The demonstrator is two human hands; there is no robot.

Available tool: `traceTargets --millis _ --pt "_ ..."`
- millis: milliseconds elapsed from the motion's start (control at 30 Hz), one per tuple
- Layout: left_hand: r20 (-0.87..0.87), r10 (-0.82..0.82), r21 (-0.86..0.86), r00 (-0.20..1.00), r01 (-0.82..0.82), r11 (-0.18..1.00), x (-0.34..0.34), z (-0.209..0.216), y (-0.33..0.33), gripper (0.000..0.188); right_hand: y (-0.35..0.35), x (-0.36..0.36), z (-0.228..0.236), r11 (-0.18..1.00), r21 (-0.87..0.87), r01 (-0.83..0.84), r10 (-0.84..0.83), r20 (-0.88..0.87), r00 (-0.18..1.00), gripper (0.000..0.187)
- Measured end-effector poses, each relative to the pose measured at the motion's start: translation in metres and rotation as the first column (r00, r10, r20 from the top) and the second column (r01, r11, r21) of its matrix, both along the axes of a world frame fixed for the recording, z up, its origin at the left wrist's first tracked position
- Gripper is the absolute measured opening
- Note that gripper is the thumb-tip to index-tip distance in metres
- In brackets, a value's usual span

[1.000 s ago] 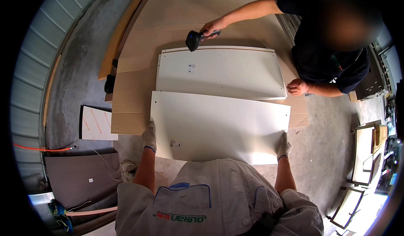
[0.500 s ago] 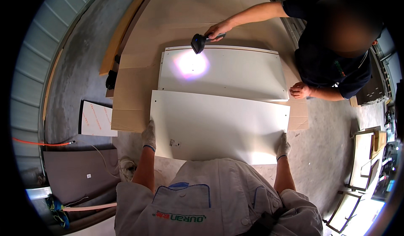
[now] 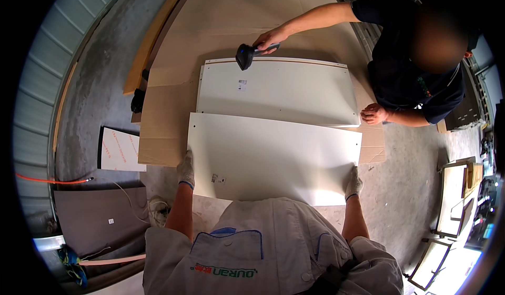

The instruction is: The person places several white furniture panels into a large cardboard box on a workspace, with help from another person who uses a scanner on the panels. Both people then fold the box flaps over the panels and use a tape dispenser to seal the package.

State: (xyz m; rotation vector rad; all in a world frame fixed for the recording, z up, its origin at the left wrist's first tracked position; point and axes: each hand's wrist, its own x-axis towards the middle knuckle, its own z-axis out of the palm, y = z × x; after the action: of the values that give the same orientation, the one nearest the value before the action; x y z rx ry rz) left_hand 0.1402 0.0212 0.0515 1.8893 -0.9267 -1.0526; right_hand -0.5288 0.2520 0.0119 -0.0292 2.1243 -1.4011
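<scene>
A white rectangular panel (image 3: 273, 155) spans the space in front of my body, tilted slightly, with a small label near its lower left. My left hand (image 3: 185, 170), in a light work glove, grips its left edge; the fingertips are partly hidden. At the right edge, my gloved right hand (image 3: 354, 183) is closed on the same board. Just beyond lies a second white panel (image 3: 310, 90) with a label (image 3: 242, 85) on its upper left. Over that label a co-worker's hand (image 3: 269, 38) holds a black handheld scanner (image 3: 244, 57).
Cardboard (image 3: 163, 137) lies beneath the far panel. The co-worker (image 3: 415, 69) stands at the right, the other hand (image 3: 374, 114) by the panel's corner. To the left are a leaning grey board (image 3: 105, 216), a white offcut (image 3: 120, 150) and an orange hose (image 3: 52, 179).
The scanner's bright light spot on the far panel has gone, leaving the label visible. The co-worker's scanner has shifted slightly left. My hands and the near panel keep their place.
</scene>
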Motion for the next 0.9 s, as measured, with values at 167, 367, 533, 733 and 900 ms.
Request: traceTargets --millis 167,367,533,733,900 --pt "-0.037 0.038 -0.021 0.999 -0.039 0.999 0.003 -0.005 -0.001 0.063 -0.003 0.006 0.006 1.0 -0.001 0.003 -0.003 -0.002 1.0 0.074" --pt "0.101 0.018 0.151 0.995 -0.033 0.988 -0.011 0.015 -0.021 0.066 -0.01 0.007 0.014 0.999 0.035 0.026 -0.026 0.002 1.0 0.065" --pt "0.104 0.01 0.08 0.995 -0.018 0.997 0.004 0.009 -0.057 0.055 -0.049 0.015 0.052 0.994 0.068 -0.089 0.09 -0.02 0.996 0.057" --pt "0.318 -0.11 0.034 0.942 0.104 0.994 -0.015 0.051 -0.108 0.064 -0.037 0.035 0.059 0.999 0.002 0.047 -0.046 -0.102 0.994 0.059" --pt "0.221 -0.058 -0.122 0.973 0.087 0.989 -0.007 0.01 -0.118 0.063 -0.018 0.063 0.071 0.988 -0.048 0.147 -0.151 -0.081 0.985 0.055"
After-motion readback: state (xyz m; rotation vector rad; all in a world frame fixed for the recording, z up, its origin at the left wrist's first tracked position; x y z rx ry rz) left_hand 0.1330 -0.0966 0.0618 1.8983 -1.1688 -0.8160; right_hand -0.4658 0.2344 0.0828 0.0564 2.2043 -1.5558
